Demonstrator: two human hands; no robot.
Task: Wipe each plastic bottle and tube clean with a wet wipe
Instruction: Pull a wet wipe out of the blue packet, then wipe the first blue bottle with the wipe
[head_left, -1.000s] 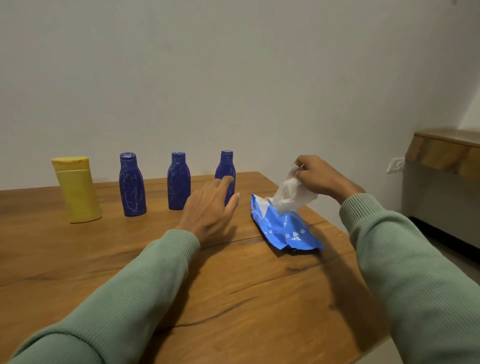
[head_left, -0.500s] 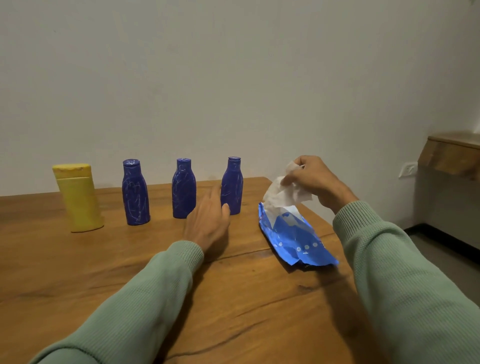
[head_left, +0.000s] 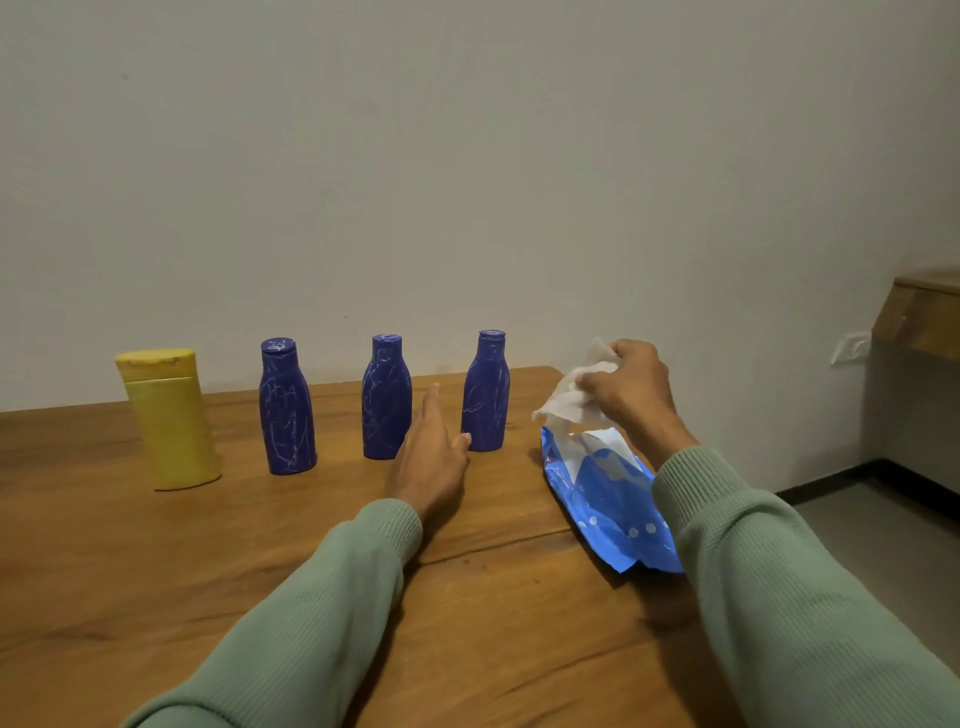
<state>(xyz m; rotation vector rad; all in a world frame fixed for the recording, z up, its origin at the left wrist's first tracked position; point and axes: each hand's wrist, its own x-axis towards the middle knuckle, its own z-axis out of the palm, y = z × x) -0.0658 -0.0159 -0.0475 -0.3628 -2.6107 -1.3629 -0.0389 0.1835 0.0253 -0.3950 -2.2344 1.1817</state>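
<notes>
Bottles, four of them, stand upright in a row along the far side of the wooden table (head_left: 156, 571), well apart from one another. The yellow bottle (head_left: 169, 421), with a wide flat cap, is at ten o'clock in the view. To its right come the left blue bottle (head_left: 287, 410), the middle blue bottle (head_left: 386, 400) at about twelve o'clock, and the right blue bottle (head_left: 485, 395). All three blue ones are covered in pale scribbled marks. The wet wipe (head_left: 571, 395) is bunched up at two o'clock, held in the air and pinched between the curled fingers and thumb of the right hand (head_left: 631, 387). Its lower tip hangs down to the opened end of the blue pack (head_left: 605, 493), and I cannot tell whether it is free of the pack. The pack lies flat on the table at three o'clock, near the right edge, with its near part hidden behind the right forearm. The left hand (head_left: 431, 457) holds nothing. Its fingers are straight and point toward the gap between the middle and right blue bottles, with the thumb spread toward the base of the right one. Whether the thumb touches that bottle cannot be made out. Both arms wear green ribbed sleeves (head_left: 332, 597). A plain pale wall (head_left: 467, 182) rises behind the table. At the far right, about three o'clock, a wooden shelf (head_left: 924, 322) juts from the wall with a white socket (head_left: 849, 348) just beside it.
</notes>
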